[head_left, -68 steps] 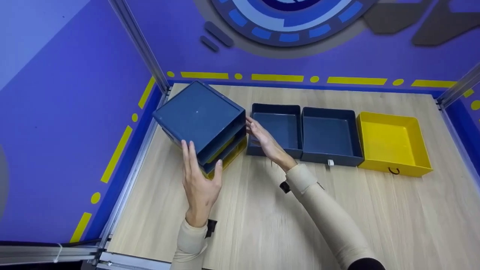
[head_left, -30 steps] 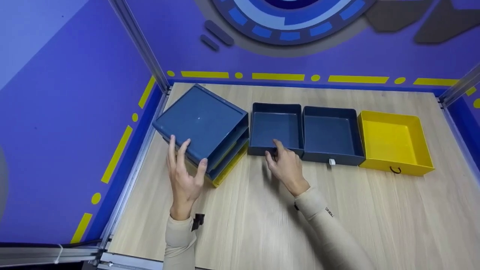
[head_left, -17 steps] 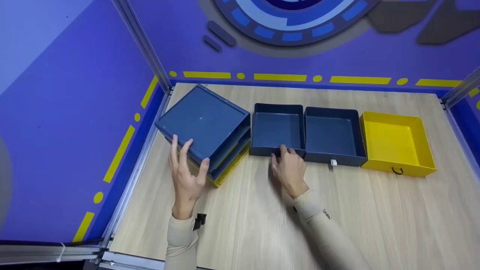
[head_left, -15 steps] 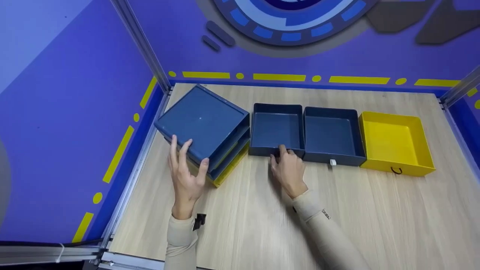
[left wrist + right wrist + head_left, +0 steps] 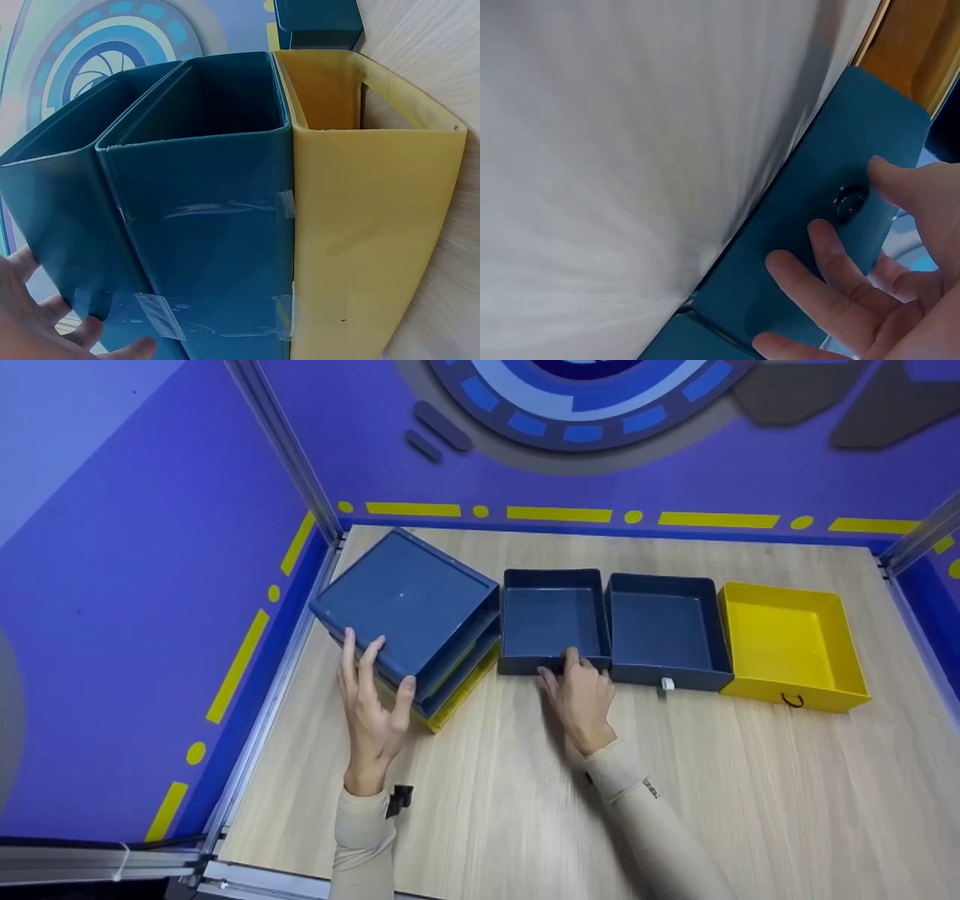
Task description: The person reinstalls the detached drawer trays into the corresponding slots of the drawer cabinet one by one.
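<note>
A drawer cabinet (image 5: 405, 596) stands turned at an angle on the left: two dark blue shells above a yellow shell (image 5: 367, 225), their fronts bare of drawers. My left hand (image 5: 373, 712), fingers spread, lies against the cabinet's near side at its top blue shell. To the right of it sits a dark blue drawer (image 5: 555, 619). My right hand (image 5: 581, 697) grips that drawer's front wall, index finger over the rim and thumb on the front face. Between thumb and fingers the right wrist view shows a small black loop handle (image 5: 849, 202).
A second dark blue drawer (image 5: 664, 622) with a white pull tab (image 5: 667, 684) stands beside the first. Right of that is a yellow drawer (image 5: 791, 637) with a dark loop handle. All rest on a wooden table (image 5: 510, 810) between purple walls.
My right hand has left the cabinet's right side and taken hold of the near blue drawer, which has shifted slightly toward me. The cabinet turned a little earlier; my left hand stays on it.
</note>
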Available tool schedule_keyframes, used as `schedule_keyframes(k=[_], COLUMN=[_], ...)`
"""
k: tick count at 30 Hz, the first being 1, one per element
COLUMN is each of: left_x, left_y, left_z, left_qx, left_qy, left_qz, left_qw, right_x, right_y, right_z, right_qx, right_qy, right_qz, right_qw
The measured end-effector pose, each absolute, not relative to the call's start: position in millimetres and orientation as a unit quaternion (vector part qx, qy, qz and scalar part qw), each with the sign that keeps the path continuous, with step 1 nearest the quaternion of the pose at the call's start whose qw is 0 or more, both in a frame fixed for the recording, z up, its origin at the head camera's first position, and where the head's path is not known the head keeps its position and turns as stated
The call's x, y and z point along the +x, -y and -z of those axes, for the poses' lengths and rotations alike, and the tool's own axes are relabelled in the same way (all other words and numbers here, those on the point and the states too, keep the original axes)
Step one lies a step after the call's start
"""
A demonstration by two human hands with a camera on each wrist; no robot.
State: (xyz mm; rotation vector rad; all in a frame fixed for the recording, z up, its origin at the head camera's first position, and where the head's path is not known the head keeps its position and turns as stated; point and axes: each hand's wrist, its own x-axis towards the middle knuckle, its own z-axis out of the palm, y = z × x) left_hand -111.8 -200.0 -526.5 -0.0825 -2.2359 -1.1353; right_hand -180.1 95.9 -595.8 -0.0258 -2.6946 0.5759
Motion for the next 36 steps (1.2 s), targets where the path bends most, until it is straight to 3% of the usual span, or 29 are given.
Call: schedule_keyframes(k=[36], left_x=[-111], left_y=[207], left_z=[531], left_qx=[-0.031], left_qy=[0.853], left_qz=[0.430], left_qw=[0.293], right_x=[-172], right_y=[-114], right_z=[563], right_qx=[0.024], right_qy=[0.930], right_qz=[-0.262], right_qw=[0.255])
